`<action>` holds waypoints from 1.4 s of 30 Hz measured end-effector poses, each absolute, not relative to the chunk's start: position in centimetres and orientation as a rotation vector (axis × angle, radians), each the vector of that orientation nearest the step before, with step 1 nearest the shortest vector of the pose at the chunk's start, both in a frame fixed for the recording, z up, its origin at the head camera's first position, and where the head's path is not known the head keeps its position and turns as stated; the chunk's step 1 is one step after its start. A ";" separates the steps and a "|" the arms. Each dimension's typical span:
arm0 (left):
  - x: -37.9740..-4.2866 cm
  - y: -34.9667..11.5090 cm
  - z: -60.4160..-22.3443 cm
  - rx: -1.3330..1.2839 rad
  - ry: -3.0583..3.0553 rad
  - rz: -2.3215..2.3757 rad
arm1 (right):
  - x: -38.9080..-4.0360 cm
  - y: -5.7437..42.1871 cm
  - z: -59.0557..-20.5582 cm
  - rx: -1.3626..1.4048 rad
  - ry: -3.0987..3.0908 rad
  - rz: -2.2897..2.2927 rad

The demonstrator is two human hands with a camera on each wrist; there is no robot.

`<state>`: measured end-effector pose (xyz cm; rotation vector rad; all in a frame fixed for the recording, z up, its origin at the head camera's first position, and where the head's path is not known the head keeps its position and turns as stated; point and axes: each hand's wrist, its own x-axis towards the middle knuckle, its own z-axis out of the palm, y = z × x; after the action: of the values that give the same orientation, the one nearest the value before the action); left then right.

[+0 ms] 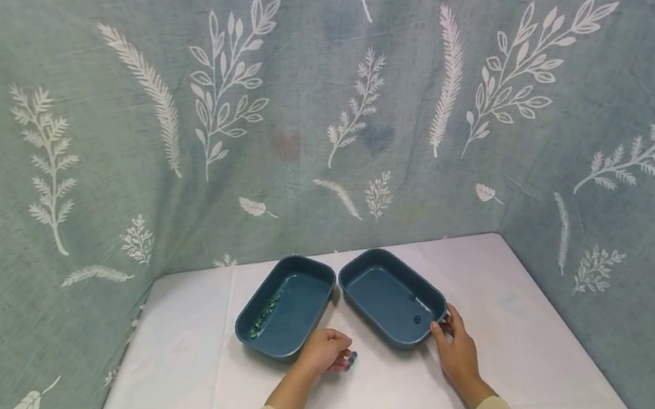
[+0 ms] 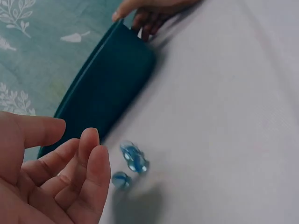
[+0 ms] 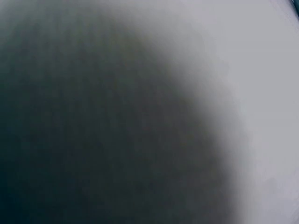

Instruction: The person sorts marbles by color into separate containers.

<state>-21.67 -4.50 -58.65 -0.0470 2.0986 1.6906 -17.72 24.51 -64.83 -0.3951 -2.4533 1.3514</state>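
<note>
Several clear glass marbles with blue swirls (image 2: 136, 162) lie clustered on the white cloth. My left hand (image 1: 325, 350) is right beside these marbles (image 1: 351, 360), its fingers loosely bent. In the left wrist view the thumb stands apart from the fingertips of the left hand (image 2: 60, 172), with nothing between them. My right hand (image 1: 458, 352) grips the near right corner of the right blue tub (image 1: 382, 326), thumb at the rim. A few small dark marbles (image 1: 417, 319) sit inside that tub. The right wrist view shows mostly a dark blur.
Left of it stands a matching blue tub (image 1: 297, 348) with several green marbles (image 1: 264, 316) along its left side. Both tubs rest on a white-covered table (image 1: 204, 403). A leaf-patterned cloth (image 1: 304, 131) hangs behind and at the sides.
</note>
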 end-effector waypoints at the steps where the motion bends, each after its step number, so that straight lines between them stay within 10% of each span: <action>1: -21.5 -4.7 -58.9 -0.055 2.113 1.681 | -17.7 24.5 -64.8 -0.399 -2.455 1.352; 42: -21.2 -5.4 -61.5 -0.111 2.301 1.529 | -17.6 24.2 -64.6 -0.386 -2.437 1.330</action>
<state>-21.17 -5.40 -61.50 -0.1115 2.3007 1.5295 -17.60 24.22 -64.61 -0.3856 -2.4366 1.3300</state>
